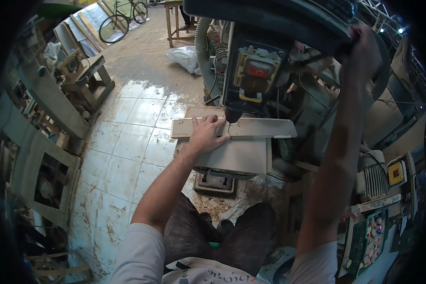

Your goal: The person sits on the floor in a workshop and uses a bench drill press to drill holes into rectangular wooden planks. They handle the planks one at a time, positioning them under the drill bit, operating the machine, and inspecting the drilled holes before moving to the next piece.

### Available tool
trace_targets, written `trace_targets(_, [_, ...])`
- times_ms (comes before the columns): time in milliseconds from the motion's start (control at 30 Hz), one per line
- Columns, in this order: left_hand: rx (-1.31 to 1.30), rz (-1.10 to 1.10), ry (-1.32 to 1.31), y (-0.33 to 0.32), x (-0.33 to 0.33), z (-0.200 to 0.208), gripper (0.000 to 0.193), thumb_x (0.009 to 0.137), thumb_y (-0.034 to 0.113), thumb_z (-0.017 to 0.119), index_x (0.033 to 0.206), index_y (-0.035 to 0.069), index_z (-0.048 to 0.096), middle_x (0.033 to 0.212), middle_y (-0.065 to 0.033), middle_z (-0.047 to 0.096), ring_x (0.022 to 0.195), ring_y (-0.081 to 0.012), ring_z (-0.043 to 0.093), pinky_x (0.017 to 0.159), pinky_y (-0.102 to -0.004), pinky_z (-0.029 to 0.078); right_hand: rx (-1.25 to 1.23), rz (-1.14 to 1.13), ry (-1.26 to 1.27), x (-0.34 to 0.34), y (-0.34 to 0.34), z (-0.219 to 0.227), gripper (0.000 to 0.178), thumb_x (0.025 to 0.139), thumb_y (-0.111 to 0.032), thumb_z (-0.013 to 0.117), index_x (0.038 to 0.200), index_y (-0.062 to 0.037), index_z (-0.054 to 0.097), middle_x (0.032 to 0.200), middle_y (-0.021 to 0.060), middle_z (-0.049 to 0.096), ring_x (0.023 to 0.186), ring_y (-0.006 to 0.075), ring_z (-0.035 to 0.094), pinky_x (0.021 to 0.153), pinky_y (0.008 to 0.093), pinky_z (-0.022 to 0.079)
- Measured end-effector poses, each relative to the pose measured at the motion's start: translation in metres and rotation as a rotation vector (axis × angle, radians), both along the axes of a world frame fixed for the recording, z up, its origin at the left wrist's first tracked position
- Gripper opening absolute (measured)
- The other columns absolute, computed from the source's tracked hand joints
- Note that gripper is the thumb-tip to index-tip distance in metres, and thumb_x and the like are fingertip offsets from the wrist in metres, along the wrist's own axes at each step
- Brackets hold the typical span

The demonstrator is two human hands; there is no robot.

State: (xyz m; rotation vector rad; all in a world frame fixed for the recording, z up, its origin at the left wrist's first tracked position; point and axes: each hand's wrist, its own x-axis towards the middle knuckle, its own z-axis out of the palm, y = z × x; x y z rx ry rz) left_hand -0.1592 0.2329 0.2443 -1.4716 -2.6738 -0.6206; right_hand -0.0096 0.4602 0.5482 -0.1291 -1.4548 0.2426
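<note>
A drill press (258, 61) stands before me, its dark chuck (233, 113) low over a long, pale wooden board (265, 128). A thin bit reaches down to the board, but whether it has entered the wood I cannot tell. My left hand (207, 132) grips the board just left of the bit, fingers toward its far edge and thumb along its near edge. Under the board lies a wider flat panel (241, 154) on the machine's table. At the upper right, my raised right hand (364, 49) is closed around the press's feed handle (354, 35), partly hidden and blurred.
Wooden-framed machines (47, 184) line the left side. A motor (373, 175) and a green basket of small round pieces (371, 241) are at right. Sawdust (213, 206) covers the floor by the press base (214, 183). A white bag (184, 57) and a bicycle (114, 28) are farther back.
</note>
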Motion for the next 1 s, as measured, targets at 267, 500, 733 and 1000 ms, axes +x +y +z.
trace_targets(267, [-0.087,-0.002,-0.032,-0.048,0.012,0.024,0.069,0.077,0.054,0.065,0.133,0.017,0.051,0.125,-0.0151,0.051,0.121,-0.0307,0.046,0.103,-0.0523,0.030,-0.517,0.501,-0.074,-0.039,0.023,0.034,0.022,0.093,-0.021,0.048,0.084,-0.0057,0.060,0.070,0.0064,0.057,0.060,0.0182,0.055,0.055,0.0325,0.042])
trace_targets(500, [-0.266,0.091,-0.107,-0.133,0.019,0.046,0.058,0.076,0.052,0.069,0.125,0.025,0.055,0.118,-0.0141,0.052,0.116,-0.0307,0.049,0.100,-0.0581,0.030,-0.516,0.609,-0.056,-0.039,0.012,0.033,0.025,0.090,-0.022,0.049,0.068,-0.0109,0.053,0.056,-0.0026,0.045,0.045,0.0082,0.043,0.042,0.0245,0.031])
trace_targets(733, [0.012,-0.089,-0.161,-0.070,0.030,0.015,0.052,0.077,0.050,0.070,0.119,0.022,0.060,0.124,-0.0165,0.050,0.118,-0.0359,0.048,0.096,-0.0548,0.038,-0.436,0.393,-0.132,-0.031,0.012,0.030,0.027,0.089,-0.025,0.055,0.074,-0.0022,0.057,0.066,0.0035,0.054,0.055,0.0120,0.051,0.052,0.0281,0.040])
trace_targets(1000, [-0.005,-0.031,0.018,-0.053,0.031,0.005,0.047,0.081,0.045,0.063,0.123,0.024,0.059,0.120,-0.0168,0.053,0.115,-0.0318,0.050,0.094,-0.0477,0.037,-0.239,0.109,-0.245,-0.045,0.071,0.028,0.039,0.100,-0.027,0.037,0.105,0.0034,0.062,0.098,0.0212,0.065,0.091,0.0354,0.060,0.080,0.0415,0.042])
